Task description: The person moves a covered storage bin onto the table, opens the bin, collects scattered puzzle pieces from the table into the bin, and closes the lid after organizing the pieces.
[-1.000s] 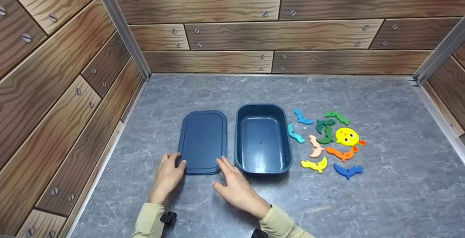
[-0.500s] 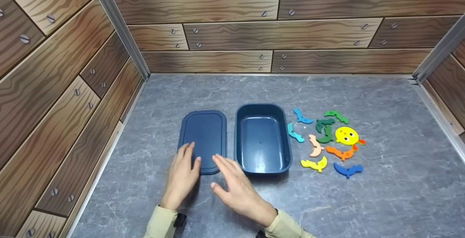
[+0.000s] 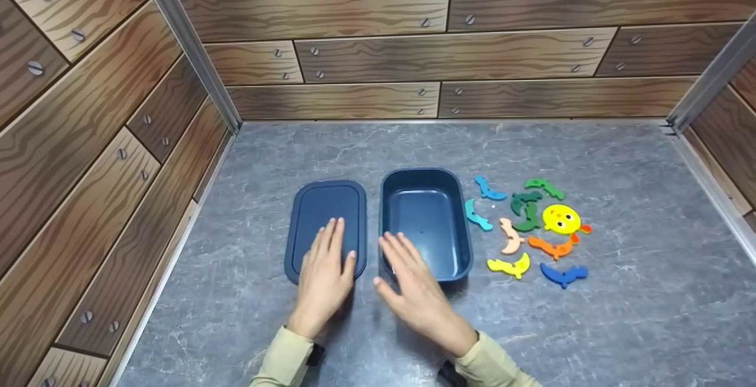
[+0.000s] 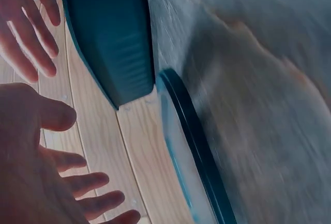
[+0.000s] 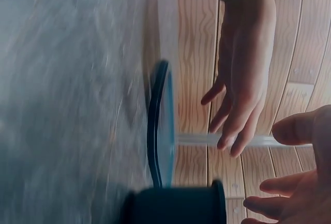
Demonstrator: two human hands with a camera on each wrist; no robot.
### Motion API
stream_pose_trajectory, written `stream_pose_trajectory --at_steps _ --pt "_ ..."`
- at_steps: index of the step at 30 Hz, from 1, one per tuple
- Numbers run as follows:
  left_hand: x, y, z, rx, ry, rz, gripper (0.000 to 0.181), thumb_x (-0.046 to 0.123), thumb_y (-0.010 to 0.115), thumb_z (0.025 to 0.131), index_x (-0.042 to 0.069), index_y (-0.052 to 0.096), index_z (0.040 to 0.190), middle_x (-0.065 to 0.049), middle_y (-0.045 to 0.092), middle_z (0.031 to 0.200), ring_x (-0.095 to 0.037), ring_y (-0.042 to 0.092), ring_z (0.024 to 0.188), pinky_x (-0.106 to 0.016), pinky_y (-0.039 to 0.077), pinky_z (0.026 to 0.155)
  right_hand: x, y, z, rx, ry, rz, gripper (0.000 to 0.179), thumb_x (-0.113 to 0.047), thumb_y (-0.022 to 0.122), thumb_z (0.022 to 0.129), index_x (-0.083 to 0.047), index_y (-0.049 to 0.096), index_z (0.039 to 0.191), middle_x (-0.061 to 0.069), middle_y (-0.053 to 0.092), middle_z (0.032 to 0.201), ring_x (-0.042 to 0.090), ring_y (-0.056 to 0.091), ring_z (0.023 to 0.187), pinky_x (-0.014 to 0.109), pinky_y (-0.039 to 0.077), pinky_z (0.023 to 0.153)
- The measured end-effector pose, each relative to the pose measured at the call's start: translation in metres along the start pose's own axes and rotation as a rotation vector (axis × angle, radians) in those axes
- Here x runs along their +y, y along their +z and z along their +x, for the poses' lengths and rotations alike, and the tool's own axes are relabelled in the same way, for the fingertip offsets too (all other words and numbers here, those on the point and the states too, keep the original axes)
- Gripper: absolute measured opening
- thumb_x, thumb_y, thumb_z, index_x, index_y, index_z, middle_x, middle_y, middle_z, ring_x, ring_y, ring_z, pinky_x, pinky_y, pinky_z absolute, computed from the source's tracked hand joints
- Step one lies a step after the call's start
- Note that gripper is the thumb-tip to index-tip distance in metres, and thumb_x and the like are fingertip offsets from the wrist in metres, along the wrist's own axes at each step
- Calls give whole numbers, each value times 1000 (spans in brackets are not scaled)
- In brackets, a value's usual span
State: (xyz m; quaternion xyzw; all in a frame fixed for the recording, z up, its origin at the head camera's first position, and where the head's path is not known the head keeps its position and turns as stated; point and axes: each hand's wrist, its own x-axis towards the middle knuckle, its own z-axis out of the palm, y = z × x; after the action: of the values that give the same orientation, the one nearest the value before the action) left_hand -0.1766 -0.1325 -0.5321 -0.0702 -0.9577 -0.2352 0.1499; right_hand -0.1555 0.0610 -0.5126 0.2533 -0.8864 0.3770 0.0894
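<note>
A flat dark blue lid (image 3: 328, 210) lies on the grey surface. Above its near end hovers my left hand (image 3: 325, 280), fingers straight and slightly spread; the left wrist view shows the hand (image 4: 46, 167) apart from the lid (image 4: 194, 136). To the lid's right stands an uncovered dark blue rectangular box (image 3: 422, 215). My right hand (image 3: 422, 295), its fingers also extended, is over the box's near left corner and hides part of the rim. Neither hand holds anything. In the right wrist view, the left hand (image 5: 245, 74) hangs above the lid (image 5: 160, 125).
Right of the box lie several curved toy pieces, among them a yellow one (image 3: 509, 266), a dark blue one (image 3: 563, 275), an orange one (image 3: 552, 247) and a peach one (image 3: 509, 236). A round yellow face piece (image 3: 561, 220) lies beside them. Wood-patterned walls (image 3: 366, 62) enclose the surface.
My left hand has left the lid's left edge and moved right, over the lid. The right hand has shifted right from the lid's corner to the box's near corner. Lid and box stay put.
</note>
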Motion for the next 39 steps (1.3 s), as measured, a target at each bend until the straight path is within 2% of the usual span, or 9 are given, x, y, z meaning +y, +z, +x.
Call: stream_pose_trajectory --at_steps 4,9,17,28,35,39 --pt "10 8 1 -41 3 -6 66 30 53 100 13 26 157 -8 27 160 -32 27 144 -60 30 109 12 -10 -1 32 24 -22 66 -25 65 94 -6 38 151 10 30 158 35 22 145 54 18 116" --pt "21 18 1 -62 27 0 65 29 52 100 12 26 157 -7 27 160 -31 24 145 -59 30 109 25 -20 -3 68 28 -57 65 -23 66 93 -4 40 150 12 32 157 35 23 145 55 19 116" --pt "30 24 5 -65 37 11 64 31 50 101 12 26 157 -8 26 160 -33 24 145 -58 30 109 37 -29 -9 85 64 -77 63 -20 66 93 -3 41 149 16 32 157 38 24 144 56 19 115" --pt "42 37 15 -60 15 33 65 31 51 100 13 25 158 -9 23 161 -31 18 147 -59 25 112 52 -44 -19 130 119 -78 61 -15 64 94 -1 42 148 17 31 156 38 24 144 58 19 114" --pt "48 43 21 -16 17 92 70 23 57 97 17 23 158 -8 21 162 -31 15 148 -64 22 111 57 -53 -23 130 186 -60 60 -16 63 95 -1 41 149 16 29 158 35 20 146 56 18 115" --pt "50 42 24 -36 28 123 72 20 57 97 18 21 159 -4 18 163 -30 12 149 -66 19 110 62 -60 -26 135 206 -66 61 -15 63 96 -2 39 150 16 28 158 35 19 146 58 18 115"
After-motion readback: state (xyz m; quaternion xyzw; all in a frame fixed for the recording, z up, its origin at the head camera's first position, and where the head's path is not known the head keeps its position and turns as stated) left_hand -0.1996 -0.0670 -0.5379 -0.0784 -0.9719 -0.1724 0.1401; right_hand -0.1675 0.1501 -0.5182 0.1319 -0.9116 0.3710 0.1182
